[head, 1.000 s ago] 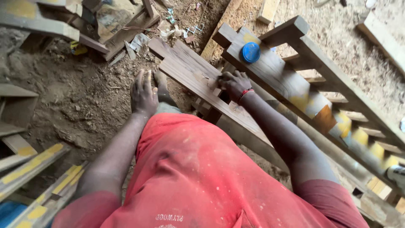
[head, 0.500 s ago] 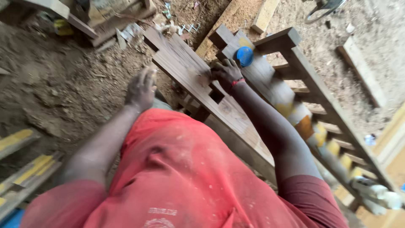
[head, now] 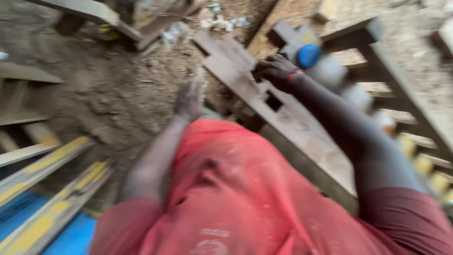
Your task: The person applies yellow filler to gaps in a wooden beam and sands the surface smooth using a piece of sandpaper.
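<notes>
Right hand [head: 276, 71] presses, fingers curled, on the far end of the wooden plank [head: 288, 118], whose length runs near-right to far-left; left hand [head: 190, 100] hangs beside it, grip blurred.

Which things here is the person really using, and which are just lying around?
In use:
right hand, pressing on the wood
dark wooden plank
left hand, hanging free beside it

Lying about:
blue round lid on the slatted frame
yellow-painted boards
wood scraps on the dirt floor
</notes>
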